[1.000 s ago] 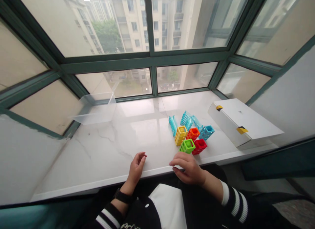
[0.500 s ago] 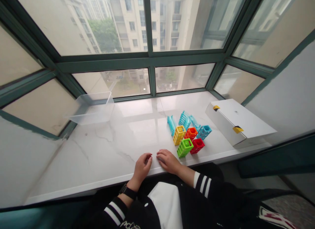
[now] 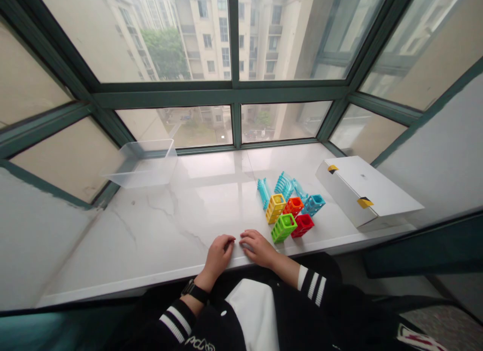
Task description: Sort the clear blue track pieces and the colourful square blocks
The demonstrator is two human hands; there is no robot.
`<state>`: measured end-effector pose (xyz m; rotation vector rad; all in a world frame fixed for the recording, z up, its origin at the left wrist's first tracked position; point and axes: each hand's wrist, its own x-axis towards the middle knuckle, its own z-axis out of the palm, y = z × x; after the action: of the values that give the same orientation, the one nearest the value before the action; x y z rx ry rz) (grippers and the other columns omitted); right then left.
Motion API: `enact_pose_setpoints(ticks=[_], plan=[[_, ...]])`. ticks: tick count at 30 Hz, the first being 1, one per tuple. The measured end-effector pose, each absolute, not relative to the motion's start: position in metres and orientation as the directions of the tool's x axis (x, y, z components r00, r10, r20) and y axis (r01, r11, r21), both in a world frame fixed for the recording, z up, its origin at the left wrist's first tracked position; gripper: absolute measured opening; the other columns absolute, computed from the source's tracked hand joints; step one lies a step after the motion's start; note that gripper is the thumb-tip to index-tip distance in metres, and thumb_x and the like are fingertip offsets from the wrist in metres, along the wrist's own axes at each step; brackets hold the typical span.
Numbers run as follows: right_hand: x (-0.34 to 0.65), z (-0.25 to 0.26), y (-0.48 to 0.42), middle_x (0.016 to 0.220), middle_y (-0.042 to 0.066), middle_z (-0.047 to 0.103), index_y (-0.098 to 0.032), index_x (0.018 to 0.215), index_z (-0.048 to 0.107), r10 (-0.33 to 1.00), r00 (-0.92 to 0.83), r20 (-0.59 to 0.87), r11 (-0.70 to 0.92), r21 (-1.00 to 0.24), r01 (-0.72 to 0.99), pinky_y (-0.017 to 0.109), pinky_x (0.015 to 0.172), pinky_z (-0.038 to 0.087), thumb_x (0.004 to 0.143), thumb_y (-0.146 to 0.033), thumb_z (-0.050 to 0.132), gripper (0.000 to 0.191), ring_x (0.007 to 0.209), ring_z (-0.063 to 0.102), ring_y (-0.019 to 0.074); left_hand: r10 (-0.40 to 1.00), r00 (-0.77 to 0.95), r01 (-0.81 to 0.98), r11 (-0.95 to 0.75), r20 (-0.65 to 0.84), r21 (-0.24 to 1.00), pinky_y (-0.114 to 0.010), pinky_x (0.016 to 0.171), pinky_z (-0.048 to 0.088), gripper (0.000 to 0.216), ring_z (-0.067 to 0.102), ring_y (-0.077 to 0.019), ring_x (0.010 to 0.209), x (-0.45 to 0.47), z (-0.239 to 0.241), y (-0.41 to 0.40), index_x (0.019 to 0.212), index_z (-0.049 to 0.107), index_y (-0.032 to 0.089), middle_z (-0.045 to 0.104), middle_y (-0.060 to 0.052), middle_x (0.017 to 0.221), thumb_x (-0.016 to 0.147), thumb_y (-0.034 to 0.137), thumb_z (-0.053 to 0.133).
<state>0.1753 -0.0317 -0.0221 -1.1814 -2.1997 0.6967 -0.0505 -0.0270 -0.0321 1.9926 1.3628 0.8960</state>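
Observation:
My left hand (image 3: 220, 254) rests on the front of the white marbled sill, fingers loosely bent and thumb apart from them, with nothing in it. Beside it, a small gap away, my right hand (image 3: 258, 247) lies palm down with fingers spread, also holding nothing. Just right of that hand stands a green openwork block tower (image 3: 283, 228). Around it are a yellow tower (image 3: 275, 209), an orange tower (image 3: 293, 206), a red tower (image 3: 302, 226) and a blue tower (image 3: 314, 204). Behind them lie clear blue slatted track pieces (image 3: 284, 185).
A clear plastic bin (image 3: 145, 177) sits at the back left of the sill (image 3: 151, 240). On the right is a white box (image 3: 370, 190) with yellow-and-black tabs. Green-framed windows (image 3: 219, 93) enclose the back and sides.
The view has tilted slightly. My hands stay nearly still, with the left fingertips a little closer to the right hand. The blocks have not moved.

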Motion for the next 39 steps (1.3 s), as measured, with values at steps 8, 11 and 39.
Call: enact_pose_setpoints(ticks=[8,11,39], plan=[[0.189,0.119,-0.048,0.118,0.009,0.075,-0.024,0.131,0.068,0.632,-0.691,0.351,0.706,-0.630,0.325,0.035,0.097,0.057,0.098,-0.020,0.066,0.033,0.108,0.070,0.0213,0.939,0.276,0.570,-0.332,0.206,0.752,-0.040,0.086,0.057,0.019,0.070,-0.0242,0.091,-0.050,-0.028,-0.025,0.097,0.072,0.024,0.076,-0.006,0.094,0.095,0.028,0.054],[0.222,0.169,-0.048,0.110,0.008,0.075,-0.025,0.128,0.069,0.660,-0.593,0.462,0.743,-0.520,0.421,0.038,0.097,0.056,0.103,-0.019,0.060,0.027,0.106,0.068,0.0217,0.943,0.257,0.558,-0.325,0.214,0.763,-0.041,0.089,0.057,0.020,0.071,-0.0239,0.094,-0.053,-0.029,-0.025,0.101,0.073,0.024,0.076,-0.006,0.098,0.097,0.029,0.054],[0.191,0.014,-0.011,0.126,0.011,0.065,-0.022,0.129,0.059,0.938,-0.301,0.174,0.286,-0.877,0.387,0.045,0.108,0.056,0.089,-0.022,0.073,0.042,0.119,0.067,0.0244,0.861,0.453,0.648,-0.497,0.233,0.576,-0.044,0.102,0.054,0.040,0.068,-0.0278,0.112,-0.095,0.010,0.005,0.130,0.066,0.027,0.073,-0.010,0.120,0.096,0.046,0.068]])
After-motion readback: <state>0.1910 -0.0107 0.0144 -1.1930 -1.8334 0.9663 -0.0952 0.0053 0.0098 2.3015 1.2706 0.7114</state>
